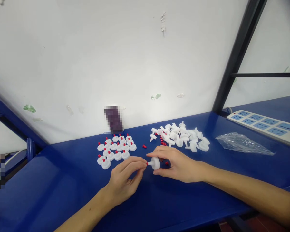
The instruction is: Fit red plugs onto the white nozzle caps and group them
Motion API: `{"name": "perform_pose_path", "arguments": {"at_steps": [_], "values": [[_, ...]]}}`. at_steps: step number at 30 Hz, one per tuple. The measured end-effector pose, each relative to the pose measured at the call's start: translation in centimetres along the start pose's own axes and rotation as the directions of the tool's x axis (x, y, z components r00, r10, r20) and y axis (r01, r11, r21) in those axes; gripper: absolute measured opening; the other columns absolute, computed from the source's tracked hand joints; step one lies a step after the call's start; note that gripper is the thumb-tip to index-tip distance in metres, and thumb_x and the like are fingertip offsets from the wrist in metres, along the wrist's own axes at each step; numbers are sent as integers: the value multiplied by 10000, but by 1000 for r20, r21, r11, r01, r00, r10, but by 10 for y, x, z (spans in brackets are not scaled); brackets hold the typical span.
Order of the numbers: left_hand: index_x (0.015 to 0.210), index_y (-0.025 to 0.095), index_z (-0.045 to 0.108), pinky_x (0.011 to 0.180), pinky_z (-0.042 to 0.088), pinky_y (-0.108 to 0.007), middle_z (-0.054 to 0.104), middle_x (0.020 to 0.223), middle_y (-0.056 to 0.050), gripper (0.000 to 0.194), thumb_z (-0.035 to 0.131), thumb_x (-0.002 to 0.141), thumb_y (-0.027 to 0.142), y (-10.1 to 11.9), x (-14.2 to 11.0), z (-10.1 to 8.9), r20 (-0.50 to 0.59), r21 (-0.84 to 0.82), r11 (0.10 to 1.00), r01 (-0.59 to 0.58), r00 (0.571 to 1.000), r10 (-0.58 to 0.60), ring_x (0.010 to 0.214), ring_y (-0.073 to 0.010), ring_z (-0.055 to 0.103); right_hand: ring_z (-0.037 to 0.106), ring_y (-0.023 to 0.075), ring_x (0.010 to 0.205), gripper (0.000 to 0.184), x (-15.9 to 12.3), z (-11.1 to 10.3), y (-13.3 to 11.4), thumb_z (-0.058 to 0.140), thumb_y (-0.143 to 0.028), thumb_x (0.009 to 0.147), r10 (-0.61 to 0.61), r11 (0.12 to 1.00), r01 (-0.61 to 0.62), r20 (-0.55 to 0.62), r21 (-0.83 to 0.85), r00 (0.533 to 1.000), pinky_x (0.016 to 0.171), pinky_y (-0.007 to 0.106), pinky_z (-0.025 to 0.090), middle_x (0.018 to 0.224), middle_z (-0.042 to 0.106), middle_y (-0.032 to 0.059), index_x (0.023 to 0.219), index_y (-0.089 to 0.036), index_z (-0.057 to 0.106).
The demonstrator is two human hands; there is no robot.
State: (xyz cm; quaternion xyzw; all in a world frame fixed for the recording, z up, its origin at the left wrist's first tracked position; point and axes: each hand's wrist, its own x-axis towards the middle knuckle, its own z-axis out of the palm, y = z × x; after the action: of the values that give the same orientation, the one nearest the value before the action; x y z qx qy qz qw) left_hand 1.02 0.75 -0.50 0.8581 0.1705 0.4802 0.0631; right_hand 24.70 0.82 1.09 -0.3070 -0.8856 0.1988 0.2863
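Between thumb and fingers, my right hand (175, 162) grips a white nozzle cap (156, 163) on its side, its narrow spout pointing left. At the spout's end, my left hand (128, 177) pinches a small red tip cap (147, 163); whether it is fully seated I cannot tell. Behind my left hand stand several white nozzle caps with red tips (118, 147), spouts up, in a loose group. Beyond my right hand lies a heap of white nozzle caps without red tips (181, 133). Loose red tip caps (162, 140) are scattered beside that heap, partly covered by it.
A clear plastic bag (244, 143) lies flat at the right, before a white power strip (265, 124) with blue sockets. A blurred dark rectangular object (114, 119) leans on the white wall. Dark metal posts (239, 54) rise at the right of the blue tabletop (70, 180).
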Motion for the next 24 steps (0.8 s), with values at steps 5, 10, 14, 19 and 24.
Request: {"name": "perform_pose_path", "arguments": {"at_steps": [5, 10, 14, 19, 24], "values": [[960, 194, 645, 776, 565, -246, 719, 912, -28, 207, 608, 867, 12, 5, 2, 0, -33, -57, 982, 178, 983, -180, 840, -147, 693, 549, 209, 937, 265, 1, -5, -10, 463, -383, 1022, 8, 989, 9, 116, -146, 993, 905, 388, 402, 1042, 605, 70, 1165, -185, 565], [842, 184, 610, 644, 504, -231, 649, 757, 7, 84, 627, 885, 114, 5, 3, 2, 5, 18, 946, 322, 947, -323, 671, -119, 617, 532, 194, 834, 248, 0, -6, -15, 412, -395, 1034, 25, 980, 11, 184, -197, 983, 862, 376, 373, 950, 612, 47, 1037, -185, 544], [776, 181, 527, 549, 394, -232, 526, 660, 27, 162, 523, 930, 130, 5, 3, 2, 125, 112, 968, 224, 963, -238, 568, -104, 485, 526, 193, 791, 242, -1, -4, -15, 420, -406, 1017, 17, 972, 33, 211, -233, 977, 840, 373, 361, 894, 613, 39, 982, -187, 517], [784, 186, 476, 554, 347, -237, 470, 673, 33, 178, 476, 945, 109, 6, 0, 2, 168, 126, 978, 166, 968, -186, 580, -104, 429, 501, 189, 750, 224, -1, -1, -12, 449, -409, 990, 1, 964, 55, 211, -260, 978, 782, 352, 362, 850, 596, 26, 930, -196, 486], [826, 186, 474, 567, 338, -254, 456, 702, 25, 167, 443, 975, 119, 3, -3, 3, 233, 165, 974, 153, 954, -190, 600, -118, 415, 492, 173, 729, 179, -2, 0, -12, 485, -365, 966, 28, 969, 18, 183, -246, 983, 763, 336, 366, 837, 571, 4, 894, -203, 462]]}}
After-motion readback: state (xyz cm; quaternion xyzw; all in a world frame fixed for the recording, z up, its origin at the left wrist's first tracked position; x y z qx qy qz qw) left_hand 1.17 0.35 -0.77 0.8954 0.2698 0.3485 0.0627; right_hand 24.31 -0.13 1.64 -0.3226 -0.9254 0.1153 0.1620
